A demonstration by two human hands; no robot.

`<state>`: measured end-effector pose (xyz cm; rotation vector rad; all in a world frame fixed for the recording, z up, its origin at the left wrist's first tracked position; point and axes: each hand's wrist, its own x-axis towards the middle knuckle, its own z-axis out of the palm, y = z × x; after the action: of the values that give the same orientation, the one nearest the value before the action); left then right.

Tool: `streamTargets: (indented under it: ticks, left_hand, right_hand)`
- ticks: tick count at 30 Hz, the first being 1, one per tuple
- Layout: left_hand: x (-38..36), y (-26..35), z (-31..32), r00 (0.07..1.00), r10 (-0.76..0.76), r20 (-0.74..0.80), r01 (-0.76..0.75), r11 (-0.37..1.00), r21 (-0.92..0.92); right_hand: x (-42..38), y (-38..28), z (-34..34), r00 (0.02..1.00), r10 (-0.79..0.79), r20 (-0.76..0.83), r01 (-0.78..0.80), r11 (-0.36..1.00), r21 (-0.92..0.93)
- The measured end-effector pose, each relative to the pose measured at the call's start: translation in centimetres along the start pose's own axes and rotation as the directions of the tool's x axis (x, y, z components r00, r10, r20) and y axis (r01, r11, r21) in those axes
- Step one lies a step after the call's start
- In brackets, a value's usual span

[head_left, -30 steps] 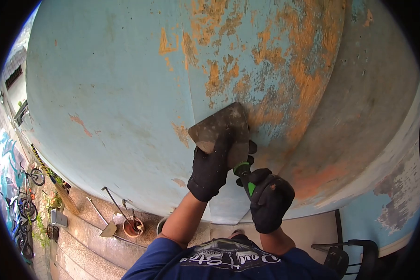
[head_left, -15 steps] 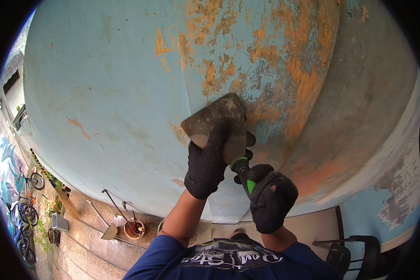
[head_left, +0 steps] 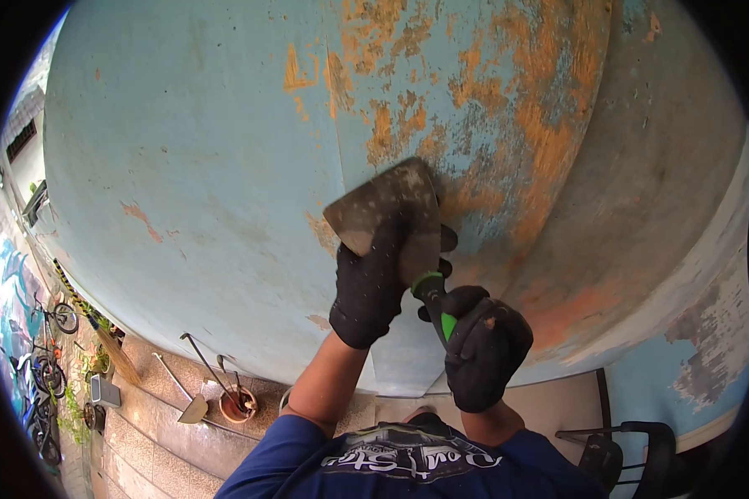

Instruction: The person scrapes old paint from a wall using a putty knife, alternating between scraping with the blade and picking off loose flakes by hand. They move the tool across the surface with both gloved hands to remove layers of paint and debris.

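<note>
A wide metal scraper (head_left: 391, 204) with a black and green handle is tilted against a large pale blue surface (head_left: 200, 191), whose paint is worn to orange and grey patches. My left hand (head_left: 373, 287), in a black glove, grips the scraper's blade from below, thumb across its face and fingertips showing past its right edge. My right hand (head_left: 487, 349), also gloved in black, is closed around the handle. The blade's broad edge points up and to the left, beside the orange patches.
A terracotta pot (head_left: 239, 404) with tools and a dustpan (head_left: 194, 409) stand on steps at lower left. Bicycles (head_left: 50, 378), a straw broom (head_left: 118, 356) and a grey box (head_left: 106, 391) are further left. A black chair (head_left: 641, 449) stands at lower right.
The scraper's top corner has shifted slightly up, while both hands keep their hold. The worn patches appear slightly further right in the view.
</note>
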<state>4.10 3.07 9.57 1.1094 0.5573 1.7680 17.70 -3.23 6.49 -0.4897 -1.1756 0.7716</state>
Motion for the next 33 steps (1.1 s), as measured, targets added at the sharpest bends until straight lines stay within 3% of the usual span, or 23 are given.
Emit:
streamTargets:
  ticks: [2, 3, 5, 7, 9, 11, 13, 15, 16, 17, 18, 20, 22, 23, 25, 28, 29, 30, 32, 33]
  left_hand:
    - [0.1, 1.0, 0.0, 0.994, -0.021, 0.108, 0.024, 0.999, -0.029]
    - [-0.3, 0.9, 0.1, 0.995, -0.084, 0.048, 0.086, 0.995, -0.048]
    - [-0.1, 0.4, 0.4, 0.993, -0.121, -0.002, 0.121, 0.989, -0.088]
    - [0.1, 0.5, 0.4, 0.985, -0.166, -0.053, 0.158, 0.978, -0.134]
    - [0.2, 1.0, 0.3, 0.999, -0.025, 0.044, 0.028, 0.998, -0.051]
    - [-0.2, 1.0, 0.3, 0.997, -0.043, 0.060, 0.045, 0.998, -0.042]
    - [-0.5, 0.4, 0.0, 0.996, -0.053, 0.077, 0.055, 0.998, -0.027]
    - [-0.2, -0.9, -0.1, 0.962, 0.263, 0.077, -0.272, 0.888, 0.371]
    - [-0.1, -0.4, -0.1, 0.962, 0.261, 0.075, -0.270, 0.888, 0.372]
    - [0.0, 0.4, 0.1, 0.999, 0.048, 0.000, -0.048, 0.992, 0.119]
    - [0.1, 1.6, 0.4, 0.984, -0.177, -0.015, 0.173, 0.973, -0.154]
    - [0.0, 1.6, 0.2, 0.973, -0.228, 0.023, 0.229, 0.963, -0.142]
    - [-0.4, -0.1, 0.0, 0.999, -0.034, -0.011, 0.034, 0.999, 0.030]
    - [-0.2, -0.3, -0.2, 1.000, -0.028, -0.009, 0.028, 0.999, 0.031]
    - [0.3, -0.2, -0.2, 0.993, 0.114, 0.018, -0.115, 0.969, 0.219]
    - [0.9, 1.8, 0.0, 0.999, 0.004, 0.039, -0.010, 0.988, 0.155]
    - [1.1, 1.5, -0.1, 0.994, -0.112, -0.003, 0.113, 0.994, 0.004]
    - [0.9, 0.9, -0.2, 0.994, -0.113, -0.003, 0.113, 0.994, 0.004]
    - [0.4, -0.3, -0.4, 0.996, 0.088, 0.002, -0.085, 0.960, 0.266]
    - [0.4, -0.2, -0.2, 0.997, 0.076, 0.015, -0.077, 0.971, 0.227]
  right_hand:
    - [0.7, -0.3, 0.0, 0.975, -0.164, 0.152, 0.184, 0.975, -0.125]
    - [0.3, -0.3, 0.0, 0.975, -0.166, 0.148, 0.185, 0.975, -0.126]
    - [-0.7, 0.0, 0.3, 0.999, -0.052, -0.009, 0.051, 0.993, -0.111]
    - [0.3, 0.0, 0.1, 0.992, -0.111, 0.066, 0.120, 0.981, -0.151]
    - [0.6, -0.2, 0.0, 0.977, -0.155, 0.148, 0.182, 0.964, -0.195]
    - [0.6, -0.4, 0.4, 0.962, -0.207, 0.180, 0.246, 0.941, -0.233]
    - [-0.5, 0.1, 0.1, 0.976, -0.180, 0.122, 0.201, 0.962, -0.188]
    - [-0.6, 0.4, 0.2, 0.986, -0.154, 0.069, 0.163, 0.977, -0.136]
    - [-0.6, 0.3, 0.5, 0.995, -0.099, 0.032, 0.102, 0.987, -0.121]
    - [-0.7, 0.2, 0.6, 0.999, -0.038, -0.005, 0.037, 0.994, -0.106]
    - [-0.5, 0.2, 0.5, 0.999, -0.032, -0.004, 0.031, 0.994, -0.109]
    - [-0.1, 0.2, 0.4, 0.970, -0.204, 0.130, 0.225, 0.959, -0.174]
    - [-1.1, 0.5, 0.8, 0.986, -0.159, 0.048, 0.165, 0.972, -0.166]
    - [-1.3, 0.7, 1.0, 0.992, -0.120, -0.035, 0.113, 0.982, -0.151]
    - [-0.5, 0.6, 1.0, 0.994, -0.100, -0.033, 0.094, 0.983, -0.157]
    - [0.3, -0.2, 1.2, 0.994, -0.105, 0.005, 0.104, 0.978, -0.180]
    - [0.5, -0.4, 1.4, 0.989, -0.140, 0.044, 0.146, 0.972, -0.186]
    - [-0.1, -0.2, 1.2, 0.989, -0.140, 0.044, 0.145, 0.972, -0.186]
    - [-1.3, 0.5, 1.0, 0.999, -0.044, -0.031, 0.043, 0.999, -0.033]
    - [-0.9, 0.4, 1.4, 0.998, -0.053, -0.029, 0.052, 0.998, -0.030]
